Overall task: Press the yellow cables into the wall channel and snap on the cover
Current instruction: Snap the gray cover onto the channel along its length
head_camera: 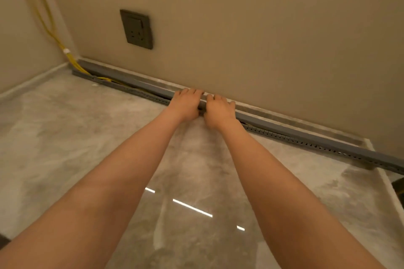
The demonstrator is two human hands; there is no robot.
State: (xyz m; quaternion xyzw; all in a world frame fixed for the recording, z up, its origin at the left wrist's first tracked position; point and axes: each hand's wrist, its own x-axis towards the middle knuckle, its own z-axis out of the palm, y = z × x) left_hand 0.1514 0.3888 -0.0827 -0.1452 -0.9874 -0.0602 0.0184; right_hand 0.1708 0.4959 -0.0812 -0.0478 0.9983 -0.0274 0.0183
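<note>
A grey slotted channel [323, 145] runs along the foot of the beige wall, from the left corner to the right edge. A smooth grey cover [284, 126] lies along its top. My left hand [187, 102] and my right hand [219, 109] sit side by side on the cover near its middle, fingers curled over its far edge, thumbs at the front. Yellow cables [47, 26] come down the left corner, bound by a white tie [66, 51], and enter the channel's left end, where a short stretch shows in the gap under the cover [105, 79].
A dark wall socket [136, 29] sits on the wall above the channel's left part. The floor [196, 181] is glossy grey stone with light reflections. A dark object [399, 188] shows at the right edge.
</note>
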